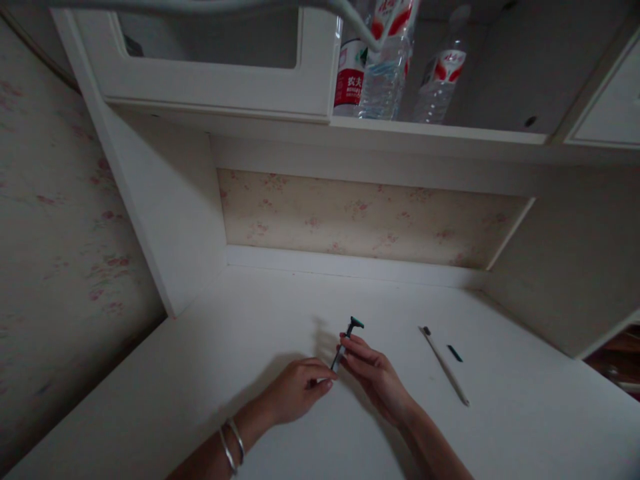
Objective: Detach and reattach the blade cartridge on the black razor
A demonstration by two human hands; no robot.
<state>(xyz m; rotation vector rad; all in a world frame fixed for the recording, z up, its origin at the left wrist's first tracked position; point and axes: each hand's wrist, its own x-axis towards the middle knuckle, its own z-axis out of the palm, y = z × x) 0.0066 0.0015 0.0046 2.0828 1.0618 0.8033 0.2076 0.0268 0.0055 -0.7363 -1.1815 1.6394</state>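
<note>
A dark razor [356,323] with a slim handle is held above the white desktop, its head pointing up and to the right. My right hand [373,373] is closed around the upper handle, with thumb and fingers pinching it just below the head. At the bottom end of the handle, my left hand [304,388] pinches it between thumb and forefinger. Two silver bangles circle my left wrist. To the right on the desk lie a pale toothbrush [447,367] with dark bristles and a small dark strip [455,353], perhaps a blade cover; its kind is unclear.
The white desk [240,313] meets a low back ledge and side panels. Overhead hangs a cabinet [210,83], its open shelf holding several plastic bottles [443,77]. A pale bar [200,7] crosses the top of the view. Floral wallpaper [65,233] covers the left wall.
</note>
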